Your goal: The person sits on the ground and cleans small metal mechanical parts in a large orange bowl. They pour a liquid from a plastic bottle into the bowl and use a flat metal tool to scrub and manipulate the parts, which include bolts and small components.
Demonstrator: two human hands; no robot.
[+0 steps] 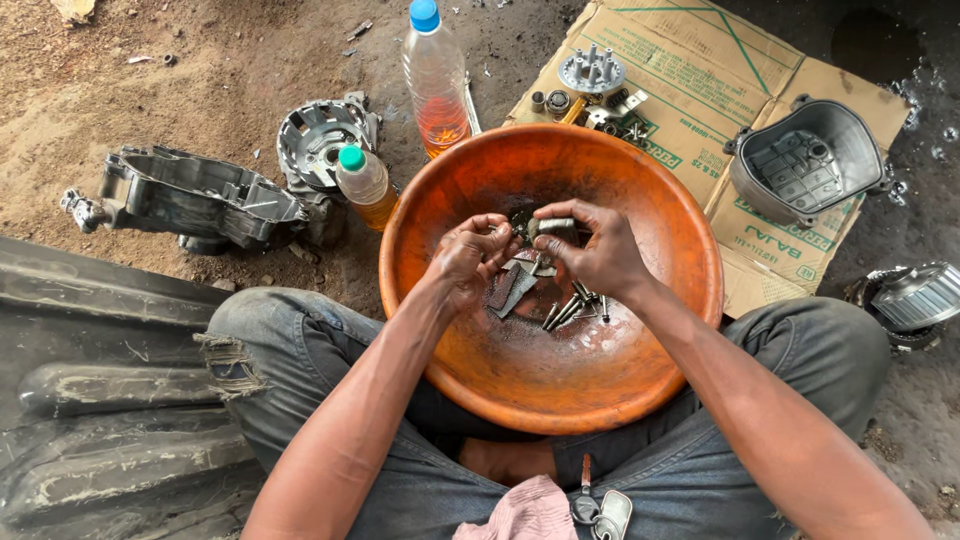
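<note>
We sit on bare, dusty ground, with a flattened cardboard sheet (pixel 745 75) spread at the far right, probably to keep the clean parts out of the dirt. From the head view, a big orange bowl (pixel 660 330) rests between our knees, so both hands can work over it and anything that falls stays inside. Our right hand (pixel 598 248) has its fingers closed around a small grey metal part (pixel 552 227), held just above the middle of the bowl. Our left hand (pixel 468 258) is curled beside it, its fingertips pinched together on something too small to tell. Under the hands, some bolts (pixel 568 308) and flat metal pieces (pixel 515 288) lie on the wet bottom of the bowl. Two plastic bottles with amber liquid, a tall one (pixel 436 85) and a short one (pixel 365 185), stand just beside the rim, near the hand. A dark engine casing (pixel 195 200) lies on the left, and a grey cover (pixel 805 160) sits on the cardboard.
</note>
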